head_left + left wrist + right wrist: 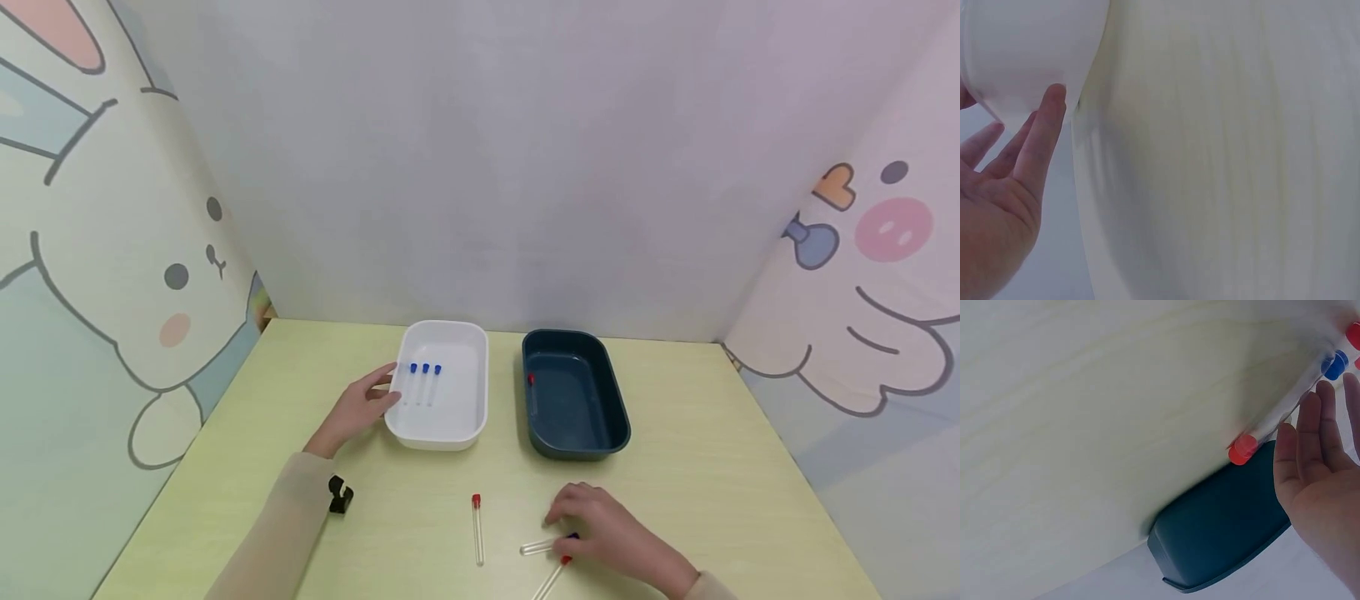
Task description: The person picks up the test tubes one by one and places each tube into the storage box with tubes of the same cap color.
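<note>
At the left side of a white tray (461, 417), my left hand (362, 407) touches the wall with its fingers; the left wrist view has those fingers (1044, 140) extended along the outside. Three test tubes with blue caps (425, 367) lie in that tray. My right hand (607, 533) is low over the table, its thumb over a blue-capped test tube (536, 548). In the right wrist view the blue cap (1336, 366) is just past loosely spread fingers. Beside it lies a red-capped test tube (551, 579), partly out of frame. Another red-capped tube (477, 532) lies further left.
A dark blue tray (581, 454) stands right of the white one, with a red-capped tube (531, 380) along its left side. A small black object (341, 495) is beside the left sleeve. A pale backdrop (487, 167) rises behind the wooden table (705, 433).
</note>
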The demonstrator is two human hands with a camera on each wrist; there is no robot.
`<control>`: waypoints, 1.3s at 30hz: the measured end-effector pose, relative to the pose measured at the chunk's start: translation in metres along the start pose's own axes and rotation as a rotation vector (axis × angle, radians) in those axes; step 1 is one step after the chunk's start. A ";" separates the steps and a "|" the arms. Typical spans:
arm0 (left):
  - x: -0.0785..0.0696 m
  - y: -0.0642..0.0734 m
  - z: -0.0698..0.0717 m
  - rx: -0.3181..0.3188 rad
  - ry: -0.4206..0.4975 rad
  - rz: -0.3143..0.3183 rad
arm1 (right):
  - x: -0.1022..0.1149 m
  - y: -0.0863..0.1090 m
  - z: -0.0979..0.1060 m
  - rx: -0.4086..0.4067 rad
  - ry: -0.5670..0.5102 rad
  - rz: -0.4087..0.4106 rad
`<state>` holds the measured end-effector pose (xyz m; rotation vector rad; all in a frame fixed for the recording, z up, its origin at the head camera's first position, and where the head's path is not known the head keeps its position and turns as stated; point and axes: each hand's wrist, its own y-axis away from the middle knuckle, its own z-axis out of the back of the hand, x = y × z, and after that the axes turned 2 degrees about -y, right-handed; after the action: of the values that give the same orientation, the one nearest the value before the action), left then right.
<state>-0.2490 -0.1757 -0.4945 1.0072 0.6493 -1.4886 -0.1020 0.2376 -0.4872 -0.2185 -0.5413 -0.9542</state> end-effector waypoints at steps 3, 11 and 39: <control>0.000 0.000 0.000 -0.001 0.002 0.002 | 0.002 -0.004 -0.001 0.029 -0.013 0.009; 0.001 -0.001 0.000 -0.004 0.001 0.010 | 0.009 -0.011 -0.006 0.083 0.015 0.008; 0.005 -0.004 -0.001 -0.010 -0.019 0.006 | 0.017 -0.028 -0.002 -0.013 0.327 0.282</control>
<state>-0.2523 -0.1765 -0.5003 0.9856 0.6392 -1.4867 -0.1166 0.2085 -0.4818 -0.1413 -0.1958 -0.7001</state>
